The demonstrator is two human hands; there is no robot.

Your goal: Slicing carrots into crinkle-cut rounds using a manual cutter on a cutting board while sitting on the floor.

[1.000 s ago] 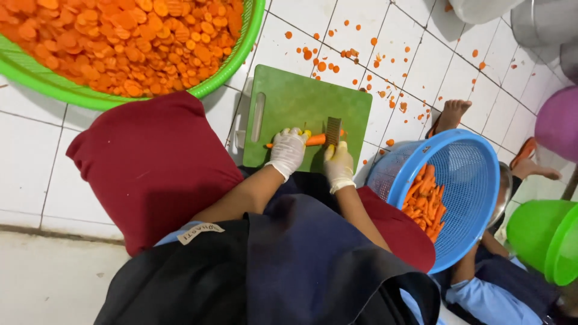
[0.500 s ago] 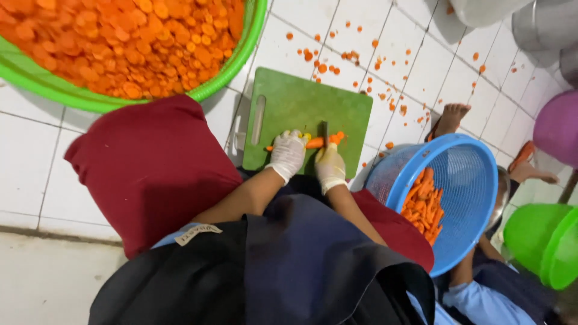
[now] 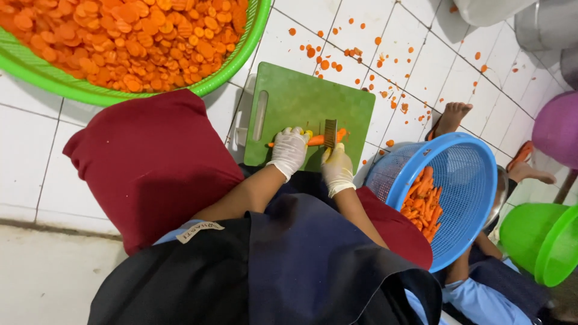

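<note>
Both gloved hands, left [image 3: 289, 150] and right [image 3: 336, 168], curl closed, side by side.

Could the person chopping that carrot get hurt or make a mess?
Maybe. The left hand holds the carrot right beside the crinkle cutter in the right hand, so the fingertips could get nicked; thin gloves may not stop a blade. The carrot is round and could roll on the green cutting board. Carrot bits already lie scattered on the white floor tiles, near another person's bare foot, so someone might slip.
</note>
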